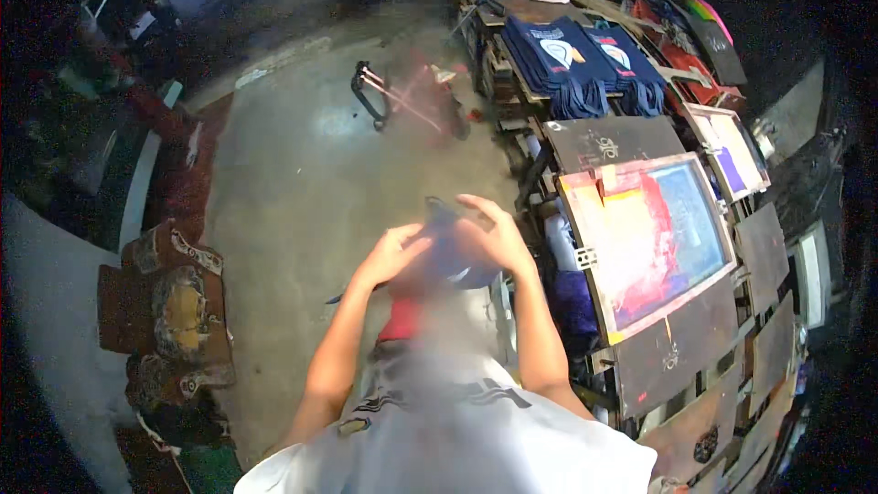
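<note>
A dark blue piece of cloth (445, 252) hangs in front of my body, between my two hands; a smear over the middle of the picture hides its shape. My left hand (393, 256) grips its left side, with the fingers curled inward. On the other side my right hand (497, 240) holds it, fingers bent over the upper part. A thin dark strip (335, 299) sticks out past my left forearm; whether it belongs to the cloth I cannot tell. Below the cloth shows something red (399, 319).
Along the right runs a long bench with dark boards (677, 352). On it lies a wooden screen-printing frame (722, 247) smeared with red and yellow ink. Farther up sit two stacks of printed navy cloth items (553, 55). A worn armchair (183, 311) stands left; a blurred red-framed object (402, 99) is ahead.
</note>
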`<action>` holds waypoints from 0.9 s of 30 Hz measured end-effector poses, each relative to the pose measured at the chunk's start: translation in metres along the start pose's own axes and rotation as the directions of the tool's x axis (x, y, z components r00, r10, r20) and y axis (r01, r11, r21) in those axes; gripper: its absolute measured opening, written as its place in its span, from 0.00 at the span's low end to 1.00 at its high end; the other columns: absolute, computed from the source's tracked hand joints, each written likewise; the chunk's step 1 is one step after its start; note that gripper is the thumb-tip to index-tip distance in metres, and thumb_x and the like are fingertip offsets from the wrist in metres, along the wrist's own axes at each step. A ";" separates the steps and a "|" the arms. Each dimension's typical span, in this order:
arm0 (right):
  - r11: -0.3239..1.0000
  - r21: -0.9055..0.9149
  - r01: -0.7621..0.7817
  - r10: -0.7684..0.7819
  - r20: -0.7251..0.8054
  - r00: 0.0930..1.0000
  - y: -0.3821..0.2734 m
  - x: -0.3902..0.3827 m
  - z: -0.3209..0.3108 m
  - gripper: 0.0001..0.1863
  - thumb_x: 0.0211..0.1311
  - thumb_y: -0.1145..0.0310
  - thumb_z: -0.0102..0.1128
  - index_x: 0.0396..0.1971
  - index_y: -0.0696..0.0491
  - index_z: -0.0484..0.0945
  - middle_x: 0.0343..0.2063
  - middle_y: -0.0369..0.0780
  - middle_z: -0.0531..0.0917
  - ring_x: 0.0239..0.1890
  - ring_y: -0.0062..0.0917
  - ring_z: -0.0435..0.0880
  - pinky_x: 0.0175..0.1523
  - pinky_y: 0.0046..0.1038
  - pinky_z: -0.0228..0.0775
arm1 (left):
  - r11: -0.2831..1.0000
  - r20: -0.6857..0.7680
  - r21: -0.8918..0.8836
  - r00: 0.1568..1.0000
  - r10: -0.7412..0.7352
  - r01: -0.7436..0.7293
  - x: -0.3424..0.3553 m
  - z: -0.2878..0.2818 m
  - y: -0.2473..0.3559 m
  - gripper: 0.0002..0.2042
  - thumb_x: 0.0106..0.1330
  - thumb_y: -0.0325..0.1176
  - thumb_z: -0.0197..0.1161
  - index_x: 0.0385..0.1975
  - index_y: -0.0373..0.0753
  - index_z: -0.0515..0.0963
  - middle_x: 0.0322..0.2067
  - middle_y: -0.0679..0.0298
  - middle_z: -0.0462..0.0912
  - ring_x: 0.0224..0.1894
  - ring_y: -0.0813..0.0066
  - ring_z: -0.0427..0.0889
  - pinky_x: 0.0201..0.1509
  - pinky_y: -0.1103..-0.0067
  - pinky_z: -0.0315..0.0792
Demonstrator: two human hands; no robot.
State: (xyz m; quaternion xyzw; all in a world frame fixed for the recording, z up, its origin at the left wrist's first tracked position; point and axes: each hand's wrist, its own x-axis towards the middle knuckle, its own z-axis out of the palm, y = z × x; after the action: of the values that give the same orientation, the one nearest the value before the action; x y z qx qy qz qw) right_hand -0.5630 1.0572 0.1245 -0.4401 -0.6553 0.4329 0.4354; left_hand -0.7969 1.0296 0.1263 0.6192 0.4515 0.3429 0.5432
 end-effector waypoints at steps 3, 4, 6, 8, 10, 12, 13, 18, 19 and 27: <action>0.984 -0.127 0.124 -0.110 0.111 0.988 0.000 0.034 0.001 0.21 0.58 0.63 0.67 0.48 0.59 0.81 0.47 0.47 0.83 0.49 0.32 0.81 0.54 0.31 0.73 | 1.000 0.059 -0.007 0.998 -0.006 0.007 0.033 -0.010 -0.004 0.12 0.70 0.34 0.60 0.44 0.30 0.78 0.35 0.68 0.81 0.37 0.83 0.76 0.44 0.81 0.73; 0.986 -0.063 -0.151 0.160 0.160 0.974 -0.005 0.041 -0.001 0.16 0.60 0.66 0.65 0.42 0.61 0.82 0.39 0.46 0.85 0.37 0.26 0.82 0.42 0.27 0.74 | 1.000 0.066 -0.011 0.998 0.001 0.000 0.044 -0.016 -0.010 0.12 0.70 0.34 0.60 0.44 0.30 0.78 0.35 0.68 0.81 0.37 0.83 0.76 0.44 0.81 0.73; 0.989 -0.004 -0.145 0.145 0.124 0.982 0.015 0.063 -0.007 0.15 0.60 0.66 0.65 0.41 0.62 0.82 0.35 0.45 0.85 0.32 0.23 0.80 0.37 0.26 0.72 | 0.998 0.082 -0.053 0.996 0.039 -0.035 0.068 -0.028 -0.025 0.11 0.69 0.33 0.61 0.44 0.30 0.78 0.35 0.69 0.81 0.37 0.83 0.76 0.44 0.80 0.73; 0.990 0.051 -0.131 0.126 0.082 0.989 0.025 0.085 -0.017 0.13 0.61 0.67 0.64 0.39 0.62 0.81 0.32 0.44 0.85 0.27 0.20 0.77 0.31 0.25 0.69 | 0.997 0.097 0.005 0.992 0.079 -0.080 0.090 -0.046 -0.033 0.11 0.68 0.32 0.62 0.44 0.30 0.78 0.35 0.69 0.81 0.38 0.83 0.76 0.44 0.81 0.73; 0.994 -0.103 -0.042 0.037 -0.047 0.998 0.015 0.110 -0.030 0.08 0.63 0.72 0.63 0.33 0.62 0.78 0.26 0.34 0.79 0.32 0.13 0.75 0.37 0.22 0.71 | 0.989 0.113 0.061 0.985 0.130 -0.138 0.108 -0.071 -0.039 0.11 0.68 0.31 0.63 0.44 0.30 0.78 0.36 0.69 0.82 0.38 0.83 0.77 0.44 0.81 0.73; 0.983 -0.181 -0.022 -0.002 -0.129 0.992 0.010 0.132 -0.043 0.07 0.64 0.72 0.62 0.33 0.62 0.78 0.27 0.33 0.79 0.33 0.13 0.75 0.37 0.21 0.70 | 0.991 0.165 0.098 0.983 0.076 -0.093 0.121 -0.096 -0.046 0.12 0.66 0.31 0.65 0.44 0.31 0.78 0.37 0.67 0.82 0.40 0.81 0.77 0.47 0.80 0.73; 0.971 -0.239 -0.018 -0.029 -0.189 0.981 0.009 0.143 -0.051 0.07 0.64 0.72 0.62 0.33 0.61 0.78 0.27 0.33 0.79 0.34 0.12 0.74 0.38 0.21 0.70 | 0.996 0.233 0.070 0.972 0.035 -0.053 0.134 -0.111 -0.062 0.13 0.65 0.31 0.66 0.44 0.30 0.78 0.38 0.66 0.83 0.42 0.81 0.78 0.49 0.78 0.73; 0.990 -0.139 0.023 -0.076 -0.391 0.917 0.025 0.192 -0.083 0.11 0.62 0.69 0.63 0.36 0.62 0.78 0.24 0.39 0.80 0.24 0.17 0.73 0.30 0.25 0.67 | 0.999 0.373 0.041 0.928 -0.027 0.013 0.190 -0.178 -0.103 0.12 0.66 0.29 0.66 0.44 0.28 0.78 0.38 0.68 0.83 0.41 0.82 0.78 0.47 0.80 0.73; 0.906 -0.404 0.128 -0.306 -0.414 0.857 0.024 0.204 -0.094 0.09 0.62 0.71 0.62 0.35 0.62 0.77 0.23 0.38 0.78 0.26 0.17 0.73 0.31 0.24 0.68 | 0.999 0.379 0.039 0.925 -0.019 0.004 0.206 -0.189 -0.104 0.11 0.66 0.29 0.66 0.43 0.28 0.78 0.38 0.69 0.82 0.40 0.83 0.78 0.47 0.80 0.73; 0.969 -0.241 -0.061 -0.118 -0.661 0.741 0.011 0.234 -0.150 0.05 0.67 0.72 0.60 0.37 0.57 0.78 0.27 0.26 0.76 0.31 0.10 0.71 0.36 0.16 0.63 | 0.999 0.473 -0.018 0.881 -0.017 0.029 0.322 -0.226 -0.079 0.09 0.65 0.27 0.65 0.41 0.31 0.79 0.33 0.68 0.82 0.33 0.83 0.79 0.39 0.83 0.75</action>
State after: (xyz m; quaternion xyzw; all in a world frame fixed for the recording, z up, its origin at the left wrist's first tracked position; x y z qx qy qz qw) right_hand -0.4732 1.3109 0.1954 -0.6067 -0.5101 0.1540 0.5898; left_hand -0.9035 1.4121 0.0671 0.6721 0.3086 0.1804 0.6485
